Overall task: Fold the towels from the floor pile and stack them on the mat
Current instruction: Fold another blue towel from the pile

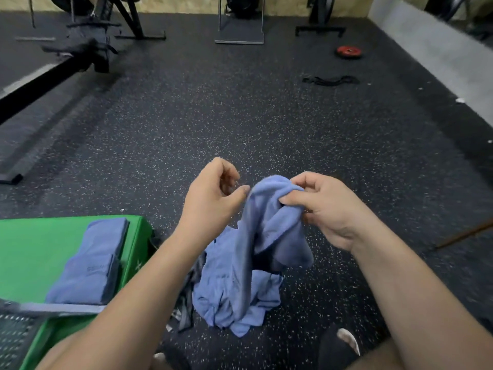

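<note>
A crumpled blue towel hangs from my right hand, which pinches its top edge; the lower part still drapes onto the floor pile of blue and dark cloth. My left hand hovers just left of the towel's top with fingers loosely curled, the thumb tip close to the cloth, holding nothing that I can see. Folded blue towels lie stacked on the green mat at the lower left.
Dark speckled rubber floor stretches ahead. A rowing machine stands far left, a red weight plate and a black strap lie far right. A brown stick lies at the right. My legs fill the bottom edge.
</note>
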{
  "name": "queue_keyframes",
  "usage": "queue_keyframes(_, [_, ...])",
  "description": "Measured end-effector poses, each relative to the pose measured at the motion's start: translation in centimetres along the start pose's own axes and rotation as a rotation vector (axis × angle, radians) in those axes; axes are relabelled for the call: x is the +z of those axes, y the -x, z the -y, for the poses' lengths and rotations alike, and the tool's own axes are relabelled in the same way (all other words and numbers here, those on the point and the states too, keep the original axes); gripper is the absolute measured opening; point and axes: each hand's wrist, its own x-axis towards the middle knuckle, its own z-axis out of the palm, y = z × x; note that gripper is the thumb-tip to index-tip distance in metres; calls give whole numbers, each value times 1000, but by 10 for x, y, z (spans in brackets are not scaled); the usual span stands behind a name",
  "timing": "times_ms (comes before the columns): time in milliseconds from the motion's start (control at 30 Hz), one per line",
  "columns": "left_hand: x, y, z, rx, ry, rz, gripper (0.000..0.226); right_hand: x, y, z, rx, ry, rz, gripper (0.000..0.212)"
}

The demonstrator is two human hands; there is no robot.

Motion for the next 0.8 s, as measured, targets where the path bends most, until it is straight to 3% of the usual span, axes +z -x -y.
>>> queue_keyframes(67, [4,4,-4,6,58,51,22,5,-4,-1,10,-74,-54,14])
queue_keyframes(167, [15,16,-10,33,170,291,19,13,-13,0,4,-182,-116,15])
queue_keyframes(267, [27,27,-4,70,41,420,50,19,-22,4,-10,-296,-158,20])
queue_keyframes(333, [34,29,4,46,-19,399,59,21,-26,5,-14,-355,-171,20])
queue_keyframes(533, [16,14,18,-55,-86,223,41,10,-36,4,-19,-443,-234,23])
queue_keyframes(667, [-11,-5,24,-132,165,87,17,0,-41,-1,-7,-352,-264,29])
queue_keyframes(800, [-25,-12,17,-101,336,79,10,5,-37,-11,37,-176,-232,26])
